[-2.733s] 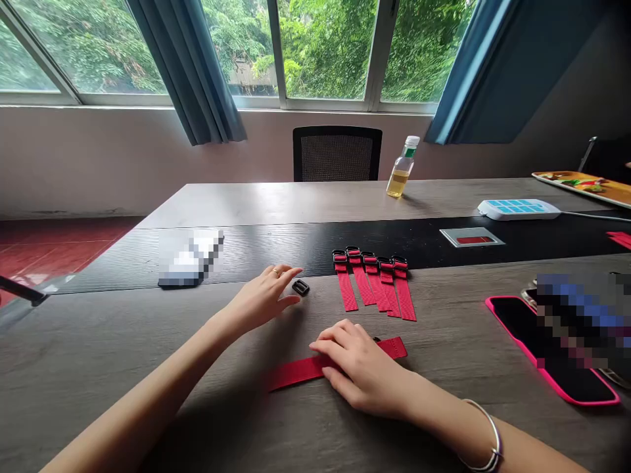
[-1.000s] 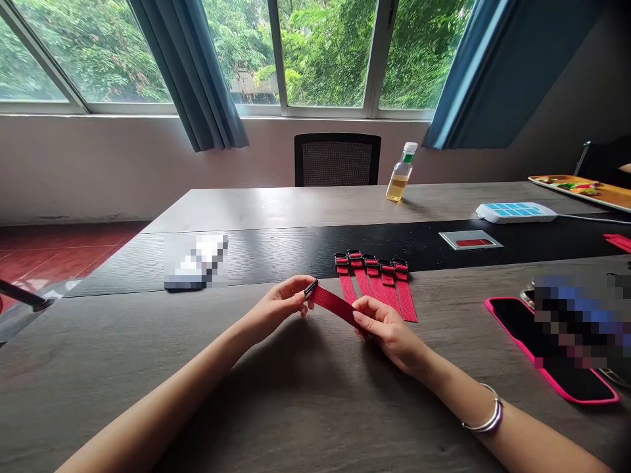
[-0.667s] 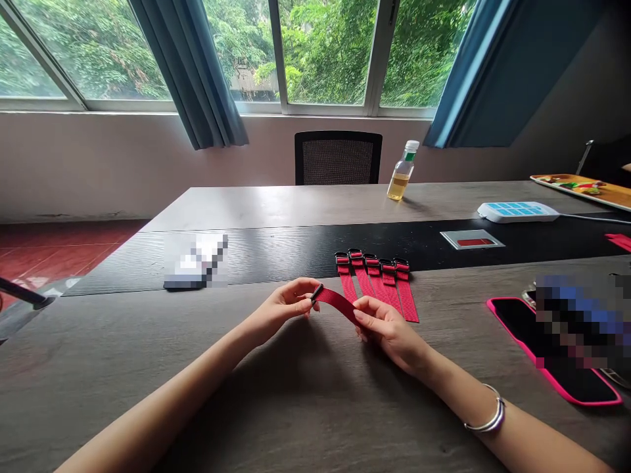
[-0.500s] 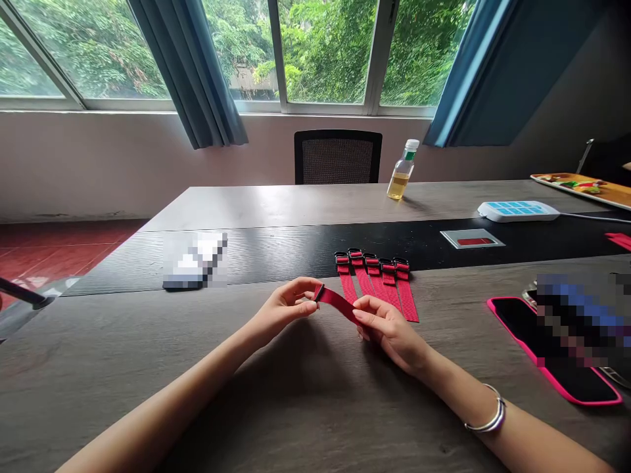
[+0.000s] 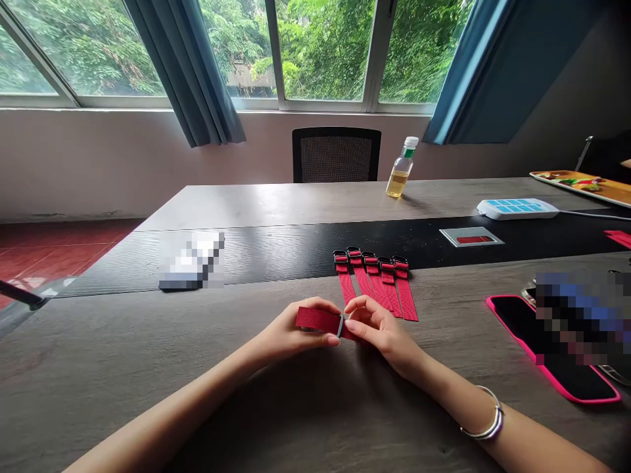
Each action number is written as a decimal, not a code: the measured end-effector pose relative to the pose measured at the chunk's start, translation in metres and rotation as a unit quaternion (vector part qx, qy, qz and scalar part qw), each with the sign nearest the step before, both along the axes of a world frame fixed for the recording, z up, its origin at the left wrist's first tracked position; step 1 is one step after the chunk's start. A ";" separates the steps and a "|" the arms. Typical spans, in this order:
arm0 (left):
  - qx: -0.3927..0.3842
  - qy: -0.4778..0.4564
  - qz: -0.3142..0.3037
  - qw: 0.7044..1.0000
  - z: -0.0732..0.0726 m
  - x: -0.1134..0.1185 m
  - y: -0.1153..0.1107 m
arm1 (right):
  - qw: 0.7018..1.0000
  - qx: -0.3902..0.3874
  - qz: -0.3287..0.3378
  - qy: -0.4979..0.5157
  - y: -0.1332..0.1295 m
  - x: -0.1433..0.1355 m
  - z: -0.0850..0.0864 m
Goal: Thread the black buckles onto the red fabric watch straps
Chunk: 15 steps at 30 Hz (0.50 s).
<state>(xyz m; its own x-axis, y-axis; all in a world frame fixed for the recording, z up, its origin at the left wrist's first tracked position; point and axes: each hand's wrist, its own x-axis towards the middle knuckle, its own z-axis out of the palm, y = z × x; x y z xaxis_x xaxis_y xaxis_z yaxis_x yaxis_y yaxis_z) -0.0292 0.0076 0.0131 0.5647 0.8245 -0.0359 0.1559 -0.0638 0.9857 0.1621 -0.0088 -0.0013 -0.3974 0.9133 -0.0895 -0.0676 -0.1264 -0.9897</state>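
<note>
A red strap [image 5: 318, 320] with a dark metal buckle [image 5: 340, 326] is held above the table between both hands. My left hand [image 5: 300, 332] pinches the strap, its fingers behind and its thumb below, near the buckle. My right hand [image 5: 377, 328] is closed on the strap's right part, with fingertips touching the buckle. Just beyond my hands, several red straps with black buckles [image 5: 377, 282] lie side by side, their buckled ends pointing away from me.
A pink-edged phone [image 5: 552, 348] lies at the right beside blurred items. Farther back are a white power strip [image 5: 517, 209], a flat card-like frame [image 5: 472, 237], a bottle [image 5: 401, 169] and an orange tray [image 5: 586, 186]. A blurred object [image 5: 190, 263] lies left.
My hands have come closer together. The held strap now passes leftward over my left fingers, and its buckle has moved right and down, beside my right fingertips.
</note>
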 end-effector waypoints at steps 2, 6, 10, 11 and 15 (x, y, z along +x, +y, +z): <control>0.009 0.018 -0.011 1.000 0.000 0.001 -0.003 | 0.999 0.035 0.011 -0.017 -0.002 -0.001 0.000; 0.009 0.012 -0.018 1.000 -0.001 0.004 -0.008 | 0.991 0.111 0.047 -0.064 -0.005 -0.003 -0.002; 0.008 0.018 -0.022 1.000 0.001 0.009 -0.014 | 0.981 0.159 0.051 -0.103 -0.006 -0.004 -0.005; 0.009 0.027 -0.023 0.999 0.001 0.010 -0.015 | 0.980 0.160 0.047 -0.106 -0.006 -0.003 -0.005; 0.034 0.062 -0.034 0.997 -0.002 0.011 -0.014 | 0.982 0.165 0.008 -0.088 -0.004 -0.001 0.000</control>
